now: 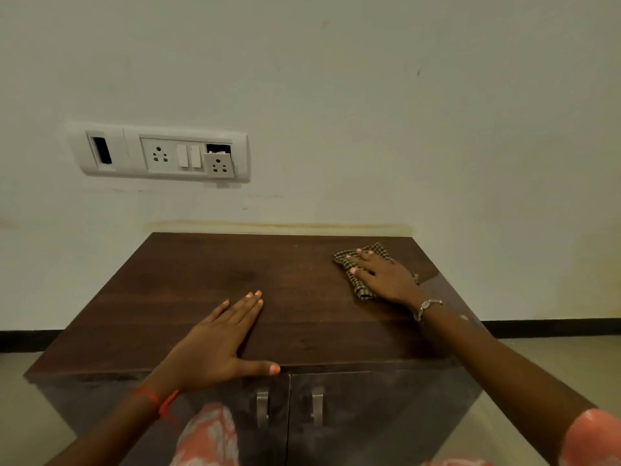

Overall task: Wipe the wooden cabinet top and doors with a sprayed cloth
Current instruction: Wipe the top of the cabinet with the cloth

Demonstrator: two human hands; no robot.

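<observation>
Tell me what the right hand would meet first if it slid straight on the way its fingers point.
Probably the wall behind the cabinet top: the right hand, pressing the checked cloth, points back and left across bare wood with nothing in between.

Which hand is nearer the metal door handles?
Left. The left hand rests at the front edge of the cabinet top, just above the door handles; the right hand presses the cloth far back.

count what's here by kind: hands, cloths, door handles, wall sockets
hands: 2 (left hand, right hand)
cloth: 1
door handles: 2
wall sockets: 2
total: 7
</observation>
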